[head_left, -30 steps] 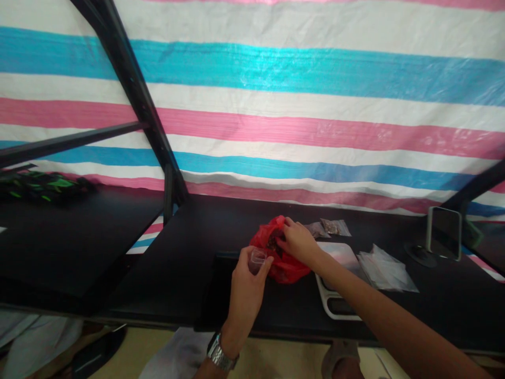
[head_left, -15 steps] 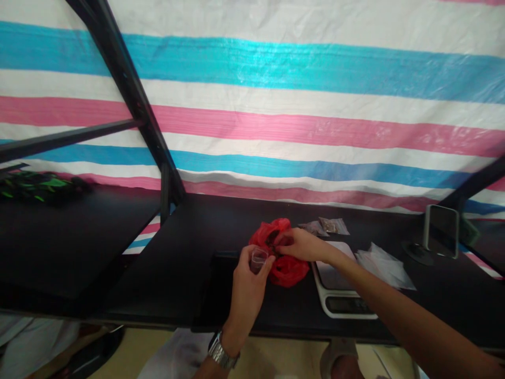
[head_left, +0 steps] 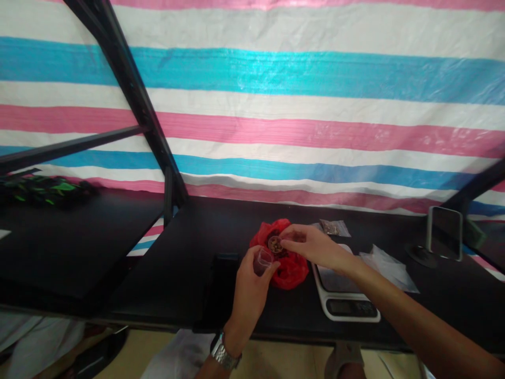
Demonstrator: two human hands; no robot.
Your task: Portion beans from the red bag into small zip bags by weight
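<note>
Between the thumb and fingers of my left hand [head_left: 254, 279] is a small clear plastic bag [head_left: 263, 258], its mouth spread open. My right hand [head_left: 311, 245] pinches the rim of a small round cup [head_left: 275, 243] filled with brownish bits. The cup is just above the opening of a crumpled red plastic bag [head_left: 290, 273], which lies on the black table and has more dark bits inside. The clear bag is beside the cup, at its lower left. My right forearm passes over a white digital scale [head_left: 333, 310], partly hiding its plate and display.
Flat clear zip bags [head_left: 389, 268] lie right of the scale. A filled zip bag [head_left: 333, 227] rests behind it. A phone on a stand [head_left: 445, 234] is at the right. A dark flat object [head_left: 221, 289] sits left of my hands. A black metal frame [head_left: 138, 100] rises at left.
My right hand has come up out of the red bag, and the cup full of bits now shows in its fingers. My left hand still holds the clear bag. The view has shifted slightly.
</note>
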